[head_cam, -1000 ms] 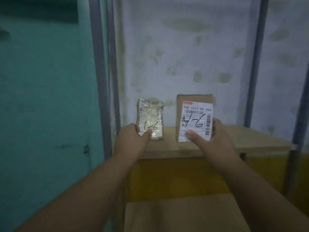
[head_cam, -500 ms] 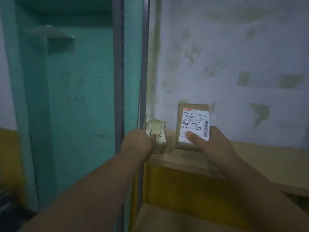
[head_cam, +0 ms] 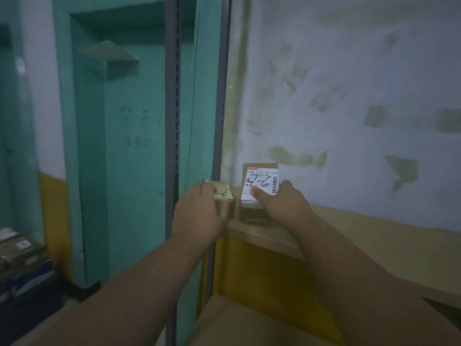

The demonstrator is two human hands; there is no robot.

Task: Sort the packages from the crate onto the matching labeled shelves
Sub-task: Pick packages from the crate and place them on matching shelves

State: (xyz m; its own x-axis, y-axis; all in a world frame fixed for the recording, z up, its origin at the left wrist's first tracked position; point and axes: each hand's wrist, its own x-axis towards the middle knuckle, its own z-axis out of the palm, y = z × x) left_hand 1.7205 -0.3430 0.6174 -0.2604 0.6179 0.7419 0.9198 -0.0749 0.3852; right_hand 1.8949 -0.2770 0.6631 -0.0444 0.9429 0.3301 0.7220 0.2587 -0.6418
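Note:
A small packet wrapped in clear plastic [head_cam: 223, 193], marked 1-6, lies tipped back at the left end of the wooden shelf [head_cam: 349, 231]. My left hand [head_cam: 199, 216] grips it from the left and covers most of it. Beside it on the right stands a brown cardboard box [head_cam: 260, 182] with a white barcode label, also hand-marked 1-6. My right hand [head_cam: 282, 204] holds this box upright on the shelf, thumb pressed on the label's lower part.
Two grey steel uprights [head_cam: 172, 121] of the rack rise just left of the packages. A teal door [head_cam: 124, 146] is behind them. A lower shelf board [head_cam: 249, 320] sits below. Stacked boxes [head_cam: 20, 258] lie at the far left on the floor.
The view has swung left. My left hand has laid the plastic packet back from upright toward flat at the shelf's left end. The cardboard box has stayed upright in my right hand.

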